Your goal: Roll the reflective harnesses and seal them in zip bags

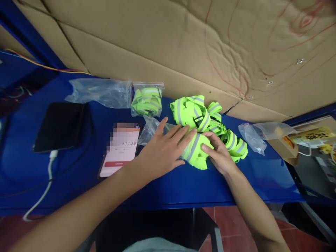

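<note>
My left hand point(165, 148) lies with fingers spread over a clear plastic bag point(149, 127) and the left part of a neon yellow-green reflective strap bundle point(196, 152). My right hand point(220, 154) grips the right end of that bundle between thumb and fingers. The bundle has a grey reflective stripe, and its left part seems to be inside the bag's mouth. Just behind my hands sits a loose heap of reflective straps point(183, 108), with more coils point(232, 140) spilling to the right. Behind my left hand stands a filled bag of straps point(147, 101).
An empty plastic bag point(105, 92) lies at the back left, another plastic bag point(254, 136) at the right. A lit phone point(118, 162) and a black device point(60, 126) with a white cable point(49, 175) rest on the blue table point(183, 190). Cardboard point(157, 42) walls the back.
</note>
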`<move>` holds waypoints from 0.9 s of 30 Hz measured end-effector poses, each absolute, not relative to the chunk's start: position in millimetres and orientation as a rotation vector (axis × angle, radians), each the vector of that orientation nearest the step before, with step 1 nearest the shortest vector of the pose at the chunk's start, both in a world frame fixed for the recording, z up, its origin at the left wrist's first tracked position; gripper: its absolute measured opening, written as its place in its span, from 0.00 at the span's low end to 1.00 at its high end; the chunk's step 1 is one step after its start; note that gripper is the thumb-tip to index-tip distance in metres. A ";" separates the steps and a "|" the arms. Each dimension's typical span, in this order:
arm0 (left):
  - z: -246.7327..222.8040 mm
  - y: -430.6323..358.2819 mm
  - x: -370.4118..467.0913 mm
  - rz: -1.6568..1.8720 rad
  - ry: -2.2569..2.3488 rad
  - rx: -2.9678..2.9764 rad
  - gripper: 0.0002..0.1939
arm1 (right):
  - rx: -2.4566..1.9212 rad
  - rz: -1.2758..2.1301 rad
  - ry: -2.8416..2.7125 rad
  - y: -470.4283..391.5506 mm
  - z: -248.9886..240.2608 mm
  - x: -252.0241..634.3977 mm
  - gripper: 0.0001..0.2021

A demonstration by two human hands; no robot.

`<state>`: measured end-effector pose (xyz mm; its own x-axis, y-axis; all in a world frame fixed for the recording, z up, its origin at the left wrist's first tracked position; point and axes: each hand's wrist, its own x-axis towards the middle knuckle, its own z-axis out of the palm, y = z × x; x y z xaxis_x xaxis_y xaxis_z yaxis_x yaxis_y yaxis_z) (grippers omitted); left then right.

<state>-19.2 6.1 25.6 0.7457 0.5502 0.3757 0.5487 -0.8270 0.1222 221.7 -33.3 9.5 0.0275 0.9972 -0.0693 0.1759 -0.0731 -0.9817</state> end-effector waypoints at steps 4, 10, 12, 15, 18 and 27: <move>28.9 2.4 -18.6 0.603 0.942 2.972 0.43 | -1.380 1.172 -1.254 -36.8 4.4 220.9 0.22; 28.6 -0.4 -10.0 0.622 0.853 3.086 0.41 | -1.393 0.866 -1.380 -43.9 12.2 207.4 0.22; 28.1 -0.1 -9.4 0.666 0.846 3.116 0.41 | -1.396 0.740 -1.337 -47.8 13.8 200.8 0.22; 27.4 2.9 -11.3 0.742 0.844 3.140 0.41 | -1.328 0.764 -1.322 -53.4 16.9 197.2 0.21; 25.6 6.7 -12.3 0.825 0.864 3.099 0.45 | -1.287 0.945 -1.369 -57.1 20.4 200.2 0.21; 16.1 -8.2 6.0 0.939 0.695 3.079 0.32 | -1.295 0.901 -1.393 -58.0 3.8 188.7 0.17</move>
